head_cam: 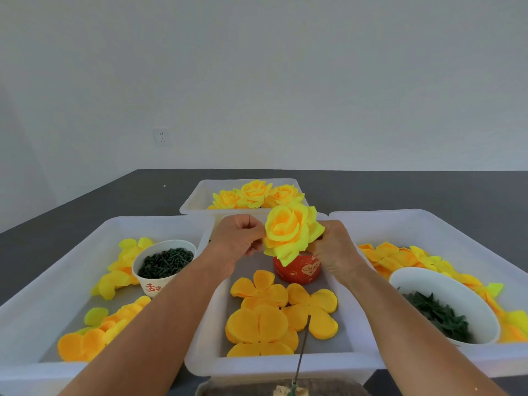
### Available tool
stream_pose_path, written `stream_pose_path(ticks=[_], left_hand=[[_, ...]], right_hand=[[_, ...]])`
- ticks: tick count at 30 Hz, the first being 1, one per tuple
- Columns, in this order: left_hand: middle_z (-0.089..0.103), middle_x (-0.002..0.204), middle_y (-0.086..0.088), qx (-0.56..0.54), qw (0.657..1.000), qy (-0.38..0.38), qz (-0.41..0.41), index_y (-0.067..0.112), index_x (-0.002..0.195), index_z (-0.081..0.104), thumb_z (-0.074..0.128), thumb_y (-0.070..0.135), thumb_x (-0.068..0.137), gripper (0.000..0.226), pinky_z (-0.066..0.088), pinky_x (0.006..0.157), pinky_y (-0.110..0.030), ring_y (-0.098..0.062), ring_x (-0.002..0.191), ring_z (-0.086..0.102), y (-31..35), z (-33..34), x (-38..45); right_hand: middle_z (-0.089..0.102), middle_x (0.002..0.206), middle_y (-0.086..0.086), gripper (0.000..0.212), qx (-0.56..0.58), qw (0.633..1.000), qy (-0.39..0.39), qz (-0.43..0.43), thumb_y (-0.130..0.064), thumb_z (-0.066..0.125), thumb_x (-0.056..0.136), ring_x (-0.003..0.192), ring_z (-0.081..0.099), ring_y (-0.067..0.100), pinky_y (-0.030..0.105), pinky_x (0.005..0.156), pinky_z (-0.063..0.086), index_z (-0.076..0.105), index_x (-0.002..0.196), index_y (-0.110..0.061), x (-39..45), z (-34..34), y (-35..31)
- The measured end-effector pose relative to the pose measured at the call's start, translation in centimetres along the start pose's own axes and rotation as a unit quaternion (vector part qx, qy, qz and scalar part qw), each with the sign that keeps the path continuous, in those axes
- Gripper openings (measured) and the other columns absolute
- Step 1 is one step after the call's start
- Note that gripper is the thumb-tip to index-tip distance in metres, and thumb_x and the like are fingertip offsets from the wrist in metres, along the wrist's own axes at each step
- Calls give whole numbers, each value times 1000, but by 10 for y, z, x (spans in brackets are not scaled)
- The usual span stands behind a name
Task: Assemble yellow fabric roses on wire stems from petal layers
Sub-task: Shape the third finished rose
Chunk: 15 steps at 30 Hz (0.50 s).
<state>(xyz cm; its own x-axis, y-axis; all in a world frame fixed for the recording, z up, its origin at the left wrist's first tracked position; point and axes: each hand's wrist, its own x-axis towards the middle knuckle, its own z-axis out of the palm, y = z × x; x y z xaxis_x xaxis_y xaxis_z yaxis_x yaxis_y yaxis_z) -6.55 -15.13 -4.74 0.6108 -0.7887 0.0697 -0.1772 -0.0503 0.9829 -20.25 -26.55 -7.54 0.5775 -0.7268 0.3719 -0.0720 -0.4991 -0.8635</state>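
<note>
A yellow fabric rose [288, 230] is held up over the middle tray [200, 358]. My left hand [237, 238] pinches its left petals and my right hand [334, 247] grips its right side; both are closed on it. A thin wire stem [303, 347] stands up from a block at the bottom edge, apart from the rose. Orange petal layers [274, 312] lie flat in the middle tray below my hands. Three assembled roses [254, 194] lie in the far tray [194, 201].
A red cup [297, 271] stands under the rose. The left tray [34, 295] holds yellow petals and a paper cup of dark green pieces [164, 262]. The right tray [445, 221] holds petals and a white bowl [474, 298] of green leaves. A dark table [428, 190] stretches beyond.
</note>
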Motion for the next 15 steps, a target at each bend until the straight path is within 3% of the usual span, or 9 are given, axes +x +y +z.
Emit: stream_pose_path(ticks=[3,6,8,11,13,15], left_hand=[[58,57,-5,56,997,29,46,9,66,58,62,-3,82,21,42,45,-18,-5,41,51,-1,3,2],[56,55,-4,116,989,44,86,12,63,54,59,-5,82,26,40,48,-23,-2,37,48,-1,6,3],[55,50,-3,98,990,48,87,11,63,54,57,-5,83,26,37,44,-22,-4,34,44,0,5,2],[56,47,0,-2,997,16,77,7,68,58,54,0,90,23,40,40,-20,-8,38,46,4,2,-2],[59,53,0,-70,995,-9,71,4,78,61,53,8,94,18,43,43,-20,-9,44,51,6,2,-5],[61,60,-2,-117,991,-7,61,4,84,62,55,14,93,16,42,44,-21,-12,48,51,8,2,-5]], right_hand=[[70,71,15,7,-21,1000,6,10,-3,74,76,69,63,27,45,72,55,72,68,-3,4,1,4],[68,80,26,12,-45,999,-11,12,-3,70,79,77,64,38,51,75,54,69,77,9,5,3,7],[68,83,29,12,-36,999,-22,12,-1,70,79,85,63,43,52,77,53,68,80,11,4,3,6],[72,77,16,4,4,1000,-19,22,0,71,79,77,67,30,41,73,56,72,76,1,2,2,2],[71,66,-2,19,64,997,8,34,3,71,77,67,67,13,25,62,57,71,67,-13,2,0,-1],[70,69,-3,24,87,995,38,29,6,70,77,69,65,8,23,62,57,70,68,-16,2,-2,-2]])
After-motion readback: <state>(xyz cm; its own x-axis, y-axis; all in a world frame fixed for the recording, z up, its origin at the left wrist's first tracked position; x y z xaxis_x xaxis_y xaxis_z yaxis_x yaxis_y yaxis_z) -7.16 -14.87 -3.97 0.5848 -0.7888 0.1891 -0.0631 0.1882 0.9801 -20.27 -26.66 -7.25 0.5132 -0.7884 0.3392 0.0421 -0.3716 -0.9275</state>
